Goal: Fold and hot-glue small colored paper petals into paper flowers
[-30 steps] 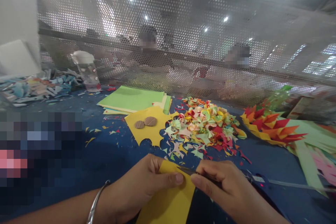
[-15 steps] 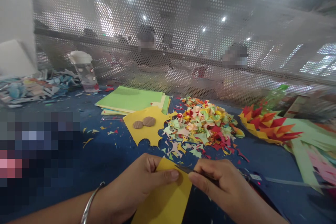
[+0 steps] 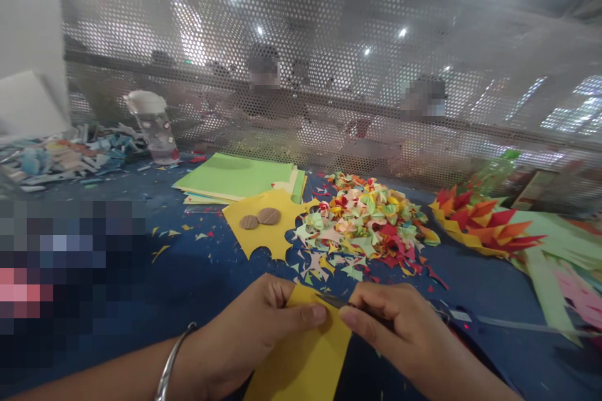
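My left hand [image 3: 268, 326] pinches a strip of yellow paper [image 3: 301, 363], its thumb flat on top and the fingers behind. From the right, my right hand [image 3: 395, 319] is closed around a pair of scissors [image 3: 333, 301]. Their dark, slim blades lie at the paper's top edge, close to my left thumb tip; the handles are hidden in my fingers. Beyond my hands lies a yellow sheet [image 3: 244, 241] with rounded bites cut from its edge. Two small brown ovals [image 3: 269, 216] with a wood-like look rest on it.
A heap of coloured paper scraps [image 3: 362, 219] sits right of a stack of green and yellow sheets [image 3: 235, 172]. Red, orange and yellow pointed paper pieces [image 3: 484, 222] stand farther right. A white-lidded cup [image 3: 157, 131] is by the perforated screen [image 3: 320, 75], with people behind it.
Both hands, the yellow paper and the scissors appear slightly farther right, as does the whole scene. The grip of each hand looks the same.
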`<state>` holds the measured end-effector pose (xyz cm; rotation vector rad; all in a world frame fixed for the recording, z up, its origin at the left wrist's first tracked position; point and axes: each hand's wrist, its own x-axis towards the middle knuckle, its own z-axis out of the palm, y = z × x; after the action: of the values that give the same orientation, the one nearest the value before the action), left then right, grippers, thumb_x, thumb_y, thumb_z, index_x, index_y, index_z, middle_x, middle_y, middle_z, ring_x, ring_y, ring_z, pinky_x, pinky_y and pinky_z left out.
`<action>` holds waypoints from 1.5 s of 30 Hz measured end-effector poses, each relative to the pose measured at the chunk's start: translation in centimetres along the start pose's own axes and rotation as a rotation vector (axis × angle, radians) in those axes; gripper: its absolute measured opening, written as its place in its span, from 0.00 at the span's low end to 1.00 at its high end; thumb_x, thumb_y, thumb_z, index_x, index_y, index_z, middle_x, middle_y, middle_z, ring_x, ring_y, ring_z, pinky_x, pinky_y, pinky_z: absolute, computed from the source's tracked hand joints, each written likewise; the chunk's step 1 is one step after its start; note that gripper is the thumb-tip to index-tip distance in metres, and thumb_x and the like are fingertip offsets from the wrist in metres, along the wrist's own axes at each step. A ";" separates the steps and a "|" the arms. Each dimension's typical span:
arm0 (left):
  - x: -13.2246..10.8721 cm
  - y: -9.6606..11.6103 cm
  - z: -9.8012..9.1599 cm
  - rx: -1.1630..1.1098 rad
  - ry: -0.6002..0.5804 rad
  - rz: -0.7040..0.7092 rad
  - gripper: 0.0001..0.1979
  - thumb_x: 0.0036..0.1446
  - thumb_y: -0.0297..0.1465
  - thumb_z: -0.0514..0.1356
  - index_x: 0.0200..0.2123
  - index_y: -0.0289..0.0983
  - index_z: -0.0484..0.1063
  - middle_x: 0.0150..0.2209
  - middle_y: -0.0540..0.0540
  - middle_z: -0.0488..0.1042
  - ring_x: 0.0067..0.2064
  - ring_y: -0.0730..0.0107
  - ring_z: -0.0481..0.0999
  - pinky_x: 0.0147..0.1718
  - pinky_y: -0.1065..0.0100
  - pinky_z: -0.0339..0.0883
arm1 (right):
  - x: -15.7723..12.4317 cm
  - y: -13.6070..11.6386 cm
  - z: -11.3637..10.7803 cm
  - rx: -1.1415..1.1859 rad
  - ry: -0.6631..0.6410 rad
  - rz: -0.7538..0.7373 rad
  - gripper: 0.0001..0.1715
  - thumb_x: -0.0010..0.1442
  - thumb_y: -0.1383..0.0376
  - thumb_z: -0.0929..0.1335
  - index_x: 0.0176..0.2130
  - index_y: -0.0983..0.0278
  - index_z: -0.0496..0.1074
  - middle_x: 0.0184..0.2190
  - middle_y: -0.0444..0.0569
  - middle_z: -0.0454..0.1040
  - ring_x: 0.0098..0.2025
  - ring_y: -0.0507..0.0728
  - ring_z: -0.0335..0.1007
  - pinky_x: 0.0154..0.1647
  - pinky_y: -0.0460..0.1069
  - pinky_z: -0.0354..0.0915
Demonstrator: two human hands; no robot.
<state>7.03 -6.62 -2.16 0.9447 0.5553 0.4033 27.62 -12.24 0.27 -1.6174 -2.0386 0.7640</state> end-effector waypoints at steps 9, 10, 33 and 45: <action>0.0 0.2 0.4 0.000 0.028 -0.047 0.13 0.47 0.39 0.69 0.28 0.33 0.80 0.27 0.47 0.80 0.26 0.75 0.75 0.29 0.75 0.65 | 0.1 0.1 0.4 0.001 -0.011 -0.004 0.26 0.67 0.51 0.60 0.23 0.61 0.57 0.21 0.38 0.50 0.23 0.50 0.48 0.23 0.47 0.46; 0.0 0.2 0.4 -0.003 0.029 -0.053 0.13 0.47 0.39 0.69 0.27 0.33 0.80 0.27 0.47 0.80 0.26 0.75 0.75 0.29 0.75 0.65 | 0.1 0.2 0.4 -0.002 -0.011 -0.008 0.26 0.67 0.50 0.60 0.23 0.61 0.57 0.21 0.38 0.50 0.23 0.50 0.48 0.23 0.47 0.46; 0.1 0.1 0.1 0.019 -0.005 -0.124 0.12 0.44 0.38 0.71 0.26 0.33 0.81 0.28 0.46 0.81 0.26 0.77 0.76 0.28 0.77 0.67 | 0.0 0.0 0.4 0.010 -0.039 -0.002 0.25 0.67 0.51 0.60 0.24 0.62 0.57 0.21 0.38 0.50 0.24 0.50 0.47 0.23 0.47 0.46; 0.0 0.3 0.2 0.017 -0.012 -0.162 0.12 0.43 0.36 0.72 0.27 0.32 0.80 0.28 0.47 0.80 0.26 0.78 0.76 0.29 0.77 0.67 | -0.1 -0.6 0.7 0.048 -0.043 -0.024 0.25 0.67 0.52 0.60 0.24 0.62 0.57 0.20 0.37 0.51 0.23 0.50 0.48 0.23 0.47 0.47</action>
<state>7.15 -6.57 -1.86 0.9106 0.6204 0.2474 26.77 -12.53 0.14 -1.5605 -2.0499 0.8400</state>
